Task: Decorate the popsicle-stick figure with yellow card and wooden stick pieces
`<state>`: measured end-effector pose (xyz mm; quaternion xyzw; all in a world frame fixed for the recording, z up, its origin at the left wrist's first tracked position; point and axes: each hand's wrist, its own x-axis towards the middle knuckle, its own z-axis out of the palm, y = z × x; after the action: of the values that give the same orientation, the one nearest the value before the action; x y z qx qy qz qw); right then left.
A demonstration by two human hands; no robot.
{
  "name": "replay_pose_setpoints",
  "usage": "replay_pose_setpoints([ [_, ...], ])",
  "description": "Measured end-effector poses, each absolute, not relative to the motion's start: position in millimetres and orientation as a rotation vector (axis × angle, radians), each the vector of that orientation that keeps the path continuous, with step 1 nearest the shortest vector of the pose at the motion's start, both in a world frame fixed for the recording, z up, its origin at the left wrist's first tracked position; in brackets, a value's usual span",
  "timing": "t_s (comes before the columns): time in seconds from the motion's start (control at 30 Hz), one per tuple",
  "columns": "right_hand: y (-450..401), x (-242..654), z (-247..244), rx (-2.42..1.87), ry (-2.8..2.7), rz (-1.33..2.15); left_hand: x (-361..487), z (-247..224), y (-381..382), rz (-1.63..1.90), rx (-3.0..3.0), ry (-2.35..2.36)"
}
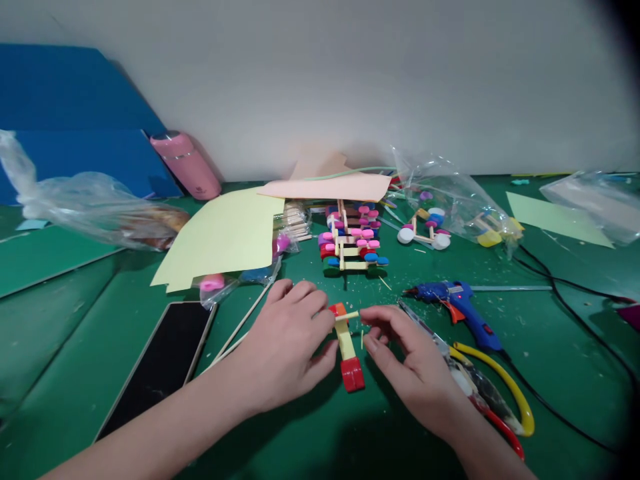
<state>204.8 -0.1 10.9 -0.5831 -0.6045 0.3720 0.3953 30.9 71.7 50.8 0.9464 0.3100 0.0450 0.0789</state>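
Note:
A small toy car part [346,341] made of a flat pale stick, with orange pieces at its far end and red round pieces at its near end, lies between my hands. A short thin stick [350,316] crosses its far end. My left hand [290,340] has its index finger and thumb against the part's left side, the fingertips partly hidden. My right hand [405,353] is at the right, thumb and index finger apart, the index tip close to the thin stick's end. A tiny stick piece [362,340] shows beside the right thumb.
Finished-looking toy cars [353,243] stand in a row behind. A blue glue gun [457,297] and yellow-and-red-handled pliers [523,393] lie right. At left are a phone [155,367], yellow paper [225,240], a pink bottle [187,165] and a plastic bag [95,203].

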Motion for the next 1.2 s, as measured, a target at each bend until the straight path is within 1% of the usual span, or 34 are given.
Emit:
replay_pose_setpoints([
  [0.17, -0.1, 206.4, 12.0, -1.522, -1.513, 0.918, 23.6, 51.3, 68.4, 0.364, 2.695, 0.982],
  [0.37, 6.1, 206.8, 11.9, -1.527, -1.512, 0.873, 13.5, 31.6, 65.5, 0.685, 2.473, 1.182],
  [0.57, 26.3, 199.5, 20.3, -1.487, -1.664, 0.763, 16.5, 14.5, 56.2, 0.931, 2.039, 1.361],
  [0.7, 44.8, 192.8, 30.4, -1.512, -1.816, 0.797, 19.9, 5.2, 51.1, 0.975, 1.858, 1.357],
  [0.9, 68.4, 188.0, 36.7, -1.521, -2.066, 0.883, 20.9, -4.1, 47.3, 1.006, 1.784, 1.333],
  [1.2, 74.5, 184.7, 38.4, -1.522, -2.169, 1.007, 25.5, -10.7, 41.9, 1.052, 1.795, 1.360],
])
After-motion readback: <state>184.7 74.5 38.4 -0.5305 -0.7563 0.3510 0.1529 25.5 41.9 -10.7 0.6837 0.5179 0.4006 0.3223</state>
